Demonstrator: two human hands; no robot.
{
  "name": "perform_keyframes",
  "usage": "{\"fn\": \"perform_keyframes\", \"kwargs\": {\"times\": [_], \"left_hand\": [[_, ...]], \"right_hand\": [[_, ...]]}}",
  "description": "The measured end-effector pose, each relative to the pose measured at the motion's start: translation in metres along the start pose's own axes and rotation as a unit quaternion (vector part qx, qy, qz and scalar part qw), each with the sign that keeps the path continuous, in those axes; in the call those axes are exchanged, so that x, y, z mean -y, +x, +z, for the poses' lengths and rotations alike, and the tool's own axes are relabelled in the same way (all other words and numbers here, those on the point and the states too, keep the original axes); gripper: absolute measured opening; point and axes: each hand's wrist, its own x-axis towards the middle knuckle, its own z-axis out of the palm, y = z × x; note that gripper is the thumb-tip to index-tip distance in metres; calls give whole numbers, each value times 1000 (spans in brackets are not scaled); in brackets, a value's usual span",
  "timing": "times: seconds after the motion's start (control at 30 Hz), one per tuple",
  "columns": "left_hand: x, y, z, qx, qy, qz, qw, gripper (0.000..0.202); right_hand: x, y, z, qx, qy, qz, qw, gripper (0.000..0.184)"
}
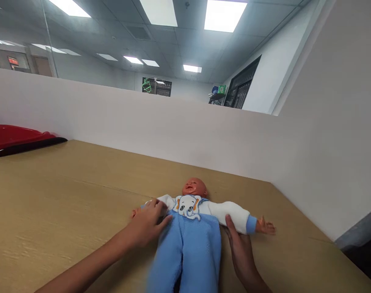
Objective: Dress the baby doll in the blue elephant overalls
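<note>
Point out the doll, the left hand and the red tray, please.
doll (191, 211): head view, on the elephant bib at its chest.
left hand (148, 224): head view, on the back of the hand.
red tray (11, 136): head view, on its red top.

A tan wooden worktop (66, 203) sits enclosed by low white partition walls (173, 130). A red and black object (17, 140) rests at its far left. Overhead, bright rectangular ceiling light panels (223, 14) glow; a dark doorway (243, 87) stands beyond.
</note>
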Motion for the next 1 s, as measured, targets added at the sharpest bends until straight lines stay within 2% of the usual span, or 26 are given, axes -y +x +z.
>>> {"fn": "perform_keyframes", "kwargs": {"times": [0.07,0.1,0.2,0.27,0.33,0.4,0.47,0.57,0.6,0.67,0.73,0.8,0.87,1.0], "left_hand": [[-28,1,1,14,81,106,991,50],[-41,5,6,30,85,148,985,63],[-68,29,30,72,20,237,969,88],[-76,51,44,70,-95,220,968,88],[-77,71,50,60,-230,159,958,68],[-71,86,46,47,-290,121,948,51],[-60,96,34,26,-322,85,943,48],[-40,110,7,-1,-380,30,925,43],[-34,115,-3,-4,-401,17,916,41],[-21,124,-20,-13,-438,-2,899,38],[-10,130,-34,-26,-464,-15,885,35],[0,134,-43,-40,-484,-21,874,31],[7,135,-47,-50,-500,-25,864,26],[15,137,-46,-45,-523,-37,850,22]], "right_hand": [[20,2,13,-49,-52,-22,997,72],[30,2,22,-56,-70,-36,995,71],[61,7,54,-35,-117,-123,985,72],[80,11,77,6,-187,-211,959,66],[95,11,96,32,-230,-280,931,51],[101,7,107,83,-216,-314,921,41],[95,-2,109,100,-150,-323,929,40],[65,-19,104,60,-54,-284,955,33],[53,-24,102,75,-50,-251,964,26],[29,-33,100,161,-66,-170,970,22],[12,-40,101,261,-95,-117,954,26],[3,-44,103,316,-116,-107,936,36],[0,-46,105,340,-141,-121,922,39],[2,-45,108,343,-180,-164,907,28]]}}
